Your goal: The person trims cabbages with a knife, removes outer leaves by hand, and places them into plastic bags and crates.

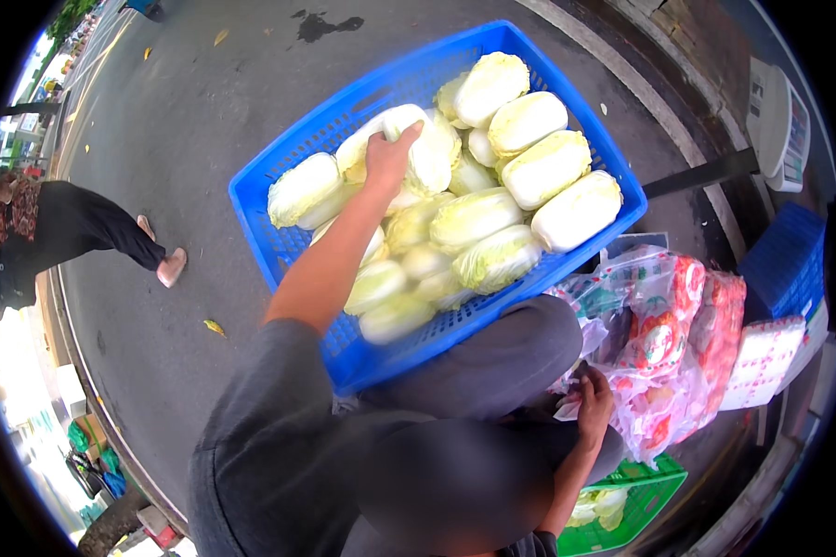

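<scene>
My left hand (388, 159) grips a pale napa cabbage (428, 157) over the far left part of a blue plastic crate (634, 184). Several more napa cabbages lie piled in the crate around it, among them a white one (577, 211) near the right corner. Beside my knee, my right hand (594, 398) hangs with bent fingers next to printed pink and white plastic bags (658, 411). Whether its fingertips hold anything is hard to make out. My trouser leg (481, 355) is against the crate's near side.
A green plastic crate (658, 487) with cabbage leaves (599, 507) stands at lower right. Further right are a blue crate (787, 261), a white box (763, 362) and a scale (784, 129). A person in dark trousers (90, 219) is on the asphalt (181, 139) at left.
</scene>
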`<state>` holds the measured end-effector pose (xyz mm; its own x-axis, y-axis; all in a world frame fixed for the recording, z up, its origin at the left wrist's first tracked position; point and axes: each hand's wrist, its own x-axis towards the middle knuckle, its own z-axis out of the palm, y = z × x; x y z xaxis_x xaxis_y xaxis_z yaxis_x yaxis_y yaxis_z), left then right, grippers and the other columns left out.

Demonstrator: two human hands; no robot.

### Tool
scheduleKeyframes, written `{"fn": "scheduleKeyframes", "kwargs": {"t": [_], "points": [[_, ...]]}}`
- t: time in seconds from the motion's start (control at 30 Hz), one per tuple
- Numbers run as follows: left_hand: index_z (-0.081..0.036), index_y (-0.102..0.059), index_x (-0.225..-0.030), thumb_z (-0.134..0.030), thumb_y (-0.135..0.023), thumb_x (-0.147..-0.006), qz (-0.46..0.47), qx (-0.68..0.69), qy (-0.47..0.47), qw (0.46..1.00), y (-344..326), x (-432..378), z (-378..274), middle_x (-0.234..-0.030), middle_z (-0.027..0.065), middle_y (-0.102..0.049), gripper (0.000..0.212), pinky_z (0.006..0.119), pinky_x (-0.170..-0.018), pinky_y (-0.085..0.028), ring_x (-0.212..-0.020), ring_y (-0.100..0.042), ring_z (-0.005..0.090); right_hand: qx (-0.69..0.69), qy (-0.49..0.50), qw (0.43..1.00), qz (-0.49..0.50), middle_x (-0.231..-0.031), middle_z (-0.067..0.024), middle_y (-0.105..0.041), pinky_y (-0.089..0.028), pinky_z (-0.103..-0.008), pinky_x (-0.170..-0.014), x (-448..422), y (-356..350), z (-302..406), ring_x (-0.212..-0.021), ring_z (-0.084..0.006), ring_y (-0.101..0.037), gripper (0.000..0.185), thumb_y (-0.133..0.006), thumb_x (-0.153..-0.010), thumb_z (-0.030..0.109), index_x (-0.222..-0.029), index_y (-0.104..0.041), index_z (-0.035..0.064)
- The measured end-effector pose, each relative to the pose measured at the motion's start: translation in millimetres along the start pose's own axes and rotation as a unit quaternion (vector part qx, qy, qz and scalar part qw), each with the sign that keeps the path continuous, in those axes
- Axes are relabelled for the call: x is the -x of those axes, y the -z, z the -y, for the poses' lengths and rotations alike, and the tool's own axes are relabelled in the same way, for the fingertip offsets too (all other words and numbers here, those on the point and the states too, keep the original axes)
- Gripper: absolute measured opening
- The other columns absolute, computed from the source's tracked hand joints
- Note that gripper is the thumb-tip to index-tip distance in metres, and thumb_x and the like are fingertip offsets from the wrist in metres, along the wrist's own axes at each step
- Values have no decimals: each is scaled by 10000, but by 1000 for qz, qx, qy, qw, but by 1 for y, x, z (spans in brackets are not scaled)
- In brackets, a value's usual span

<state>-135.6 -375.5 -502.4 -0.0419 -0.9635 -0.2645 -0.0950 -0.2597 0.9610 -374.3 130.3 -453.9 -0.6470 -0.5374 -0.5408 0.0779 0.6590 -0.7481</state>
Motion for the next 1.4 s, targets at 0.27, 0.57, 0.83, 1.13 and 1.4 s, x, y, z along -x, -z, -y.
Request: {"fn": "scheduleKeyframes", "kwargs": {"t": [0.27,0.57,0.83,1.13,1.4], "points": [[169,-400,-1282,-524,-766,-693,-74,-103,3,992,-49,-41,-40,-1228,303,-552,981,375,-967,-444,-1124,-575,369,-22,8,1000,-2,-1035,-132,-657,-521,-298,-762,-1,3,-9,-866,-181,-631,369,-587,-942,192,-1199,-573,-73],[168,-448,-1216,-506,-766,-712,-42,-106,38,993,-42,-54,-12,-1125,266,-620,900,365,-897,-482,-1036,-626,333,8,0,1000,-7,-1016,-122,-656,-508,-289,-758,3,-1,9,-843,-177,-625,354,-574,-934,161,-1200,-573,-72],[126,-514,-1178,-377,-801,-734,-25,-44,-66,997,-32,-9,-7,-1080,210,-642,730,348,-813,-516,-946,-651,266,-22,-5,1000,-11,-1013,-125,-660,-502,-284,-728,3,0,4,-824,-164,-623,359,-568,-938,162,-1216,-563,-65],[112,-484,-1256,-383,-817,-710,166,-146,-43,974,66,4,-52,-1132,224,-623,809,328,-858,-508,-1026,-629,238,32,30,999,-9,-997,-103,-660,-495,-282,-704,5,-10,21,-804,-155,-616,341,-570,-952,172,-1206,-574,-56],[82,-466,-1317,-518,-784,-657,322,-369,-34,871,99,64,-58,-1250,268,-558,947,377,-989,-432,-1148,-558,333,53,50,997,-3,-939,-99,-654,-478,-247,-627,0,-10,22,-739,-123,-590,344,-563,-958,171,-1211,-568,-63]]}}
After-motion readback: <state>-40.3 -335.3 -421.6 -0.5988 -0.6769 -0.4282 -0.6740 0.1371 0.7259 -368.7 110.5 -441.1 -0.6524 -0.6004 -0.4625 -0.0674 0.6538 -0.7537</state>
